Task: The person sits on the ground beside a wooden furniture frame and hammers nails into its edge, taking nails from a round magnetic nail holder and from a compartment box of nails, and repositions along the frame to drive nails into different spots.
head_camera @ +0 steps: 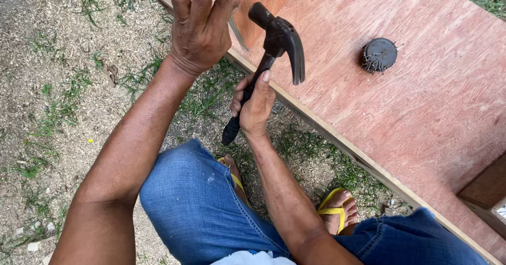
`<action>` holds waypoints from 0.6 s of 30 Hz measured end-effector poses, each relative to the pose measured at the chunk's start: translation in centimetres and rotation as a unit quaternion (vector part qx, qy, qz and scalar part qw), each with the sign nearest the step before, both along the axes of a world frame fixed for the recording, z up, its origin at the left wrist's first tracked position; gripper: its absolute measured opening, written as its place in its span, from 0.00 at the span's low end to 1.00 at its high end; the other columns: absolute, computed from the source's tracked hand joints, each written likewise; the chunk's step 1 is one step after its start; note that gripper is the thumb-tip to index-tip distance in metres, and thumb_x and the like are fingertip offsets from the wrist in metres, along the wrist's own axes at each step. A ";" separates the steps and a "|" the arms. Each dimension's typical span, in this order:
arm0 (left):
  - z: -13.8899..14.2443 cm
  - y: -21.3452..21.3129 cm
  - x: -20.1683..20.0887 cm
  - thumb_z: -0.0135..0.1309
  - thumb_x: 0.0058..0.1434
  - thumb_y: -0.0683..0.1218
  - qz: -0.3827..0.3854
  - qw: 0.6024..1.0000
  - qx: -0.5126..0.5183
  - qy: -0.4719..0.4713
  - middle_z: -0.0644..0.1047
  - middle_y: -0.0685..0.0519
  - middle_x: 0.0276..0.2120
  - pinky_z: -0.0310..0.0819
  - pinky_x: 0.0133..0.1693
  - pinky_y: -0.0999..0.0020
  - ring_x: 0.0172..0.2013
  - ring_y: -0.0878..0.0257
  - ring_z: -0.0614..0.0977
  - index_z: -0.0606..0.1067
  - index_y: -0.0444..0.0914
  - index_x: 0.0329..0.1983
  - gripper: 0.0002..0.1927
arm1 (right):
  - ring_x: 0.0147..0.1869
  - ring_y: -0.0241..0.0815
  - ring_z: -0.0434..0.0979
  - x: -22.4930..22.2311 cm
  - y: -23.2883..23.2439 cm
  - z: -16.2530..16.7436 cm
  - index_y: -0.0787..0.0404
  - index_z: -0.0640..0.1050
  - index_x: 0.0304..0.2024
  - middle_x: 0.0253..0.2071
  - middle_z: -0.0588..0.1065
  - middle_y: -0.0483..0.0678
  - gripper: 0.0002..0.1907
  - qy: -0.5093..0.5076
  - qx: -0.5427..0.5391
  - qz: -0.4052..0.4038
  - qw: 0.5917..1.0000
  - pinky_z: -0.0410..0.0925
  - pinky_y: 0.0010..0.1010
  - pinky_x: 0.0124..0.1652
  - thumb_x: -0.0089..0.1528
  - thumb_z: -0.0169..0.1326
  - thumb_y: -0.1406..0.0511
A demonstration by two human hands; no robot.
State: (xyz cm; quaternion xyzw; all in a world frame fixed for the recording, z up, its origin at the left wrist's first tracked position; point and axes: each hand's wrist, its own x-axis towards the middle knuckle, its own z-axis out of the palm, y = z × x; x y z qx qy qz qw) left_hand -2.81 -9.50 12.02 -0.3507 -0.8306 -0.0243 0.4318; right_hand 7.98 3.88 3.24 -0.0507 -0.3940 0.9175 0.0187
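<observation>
The right hand (255, 107) is clenched around the black handle of a dark claw hammer (274, 49), its head raised over the plywood board's (421, 101) near edge. The left hand (199, 25) pinches a thin nail (238, 33) just beside the hammer head.

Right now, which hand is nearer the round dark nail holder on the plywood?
Right. The right hand grips the hammer handle, left of and below the nail holder. The left hand is farther left.
</observation>
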 end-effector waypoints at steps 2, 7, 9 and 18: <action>-0.4 0.0 0.0 0.57 0.69 0.35 -0.002 1.000 0.011 -0.003 0.64 0.54 0.68 0.64 0.61 0.66 0.64 0.59 0.61 0.78 0.35 0.50 0.08 | 0.18 0.35 0.62 0.1 0.1 0.4 0.65 0.68 0.33 0.21 0.63 0.46 0.35 0.017 -0.010 -0.001 1.000 0.60 0.28 0.17 0.71 0.37 0.40; -0.7 0.5 -0.1 0.59 0.68 0.35 0.000 0.999 0.041 -0.004 0.64 0.56 0.69 0.65 0.61 0.65 0.63 0.58 0.62 0.77 0.36 0.50 0.09 | 0.19 0.36 0.62 0.3 0.8 2.0 0.65 0.67 0.34 0.22 0.62 0.45 0.35 0.040 -0.016 -0.013 0.999 0.59 0.28 0.19 0.71 0.35 0.39; -0.6 0.7 0.0 0.60 0.68 0.34 -0.006 0.998 0.057 -0.010 0.66 0.55 0.68 0.65 0.61 0.63 0.63 0.57 0.63 0.78 0.35 0.51 0.10 | 0.20 0.36 0.62 0.4 1.2 2.6 0.65 0.67 0.34 0.22 0.62 0.46 0.36 0.049 -0.012 -0.015 0.999 0.60 0.29 0.20 0.71 0.35 0.39; -0.1 1.1 0.3 0.59 0.64 0.32 0.005 0.997 0.074 0.002 0.69 0.55 0.64 0.66 0.61 0.61 0.63 0.55 0.66 0.79 0.34 0.55 0.17 | 0.21 0.36 0.62 0.2 1.8 3.1 0.66 0.67 0.34 0.23 0.62 0.46 0.36 0.066 -0.009 -0.017 0.998 0.60 0.29 0.21 0.72 0.35 0.39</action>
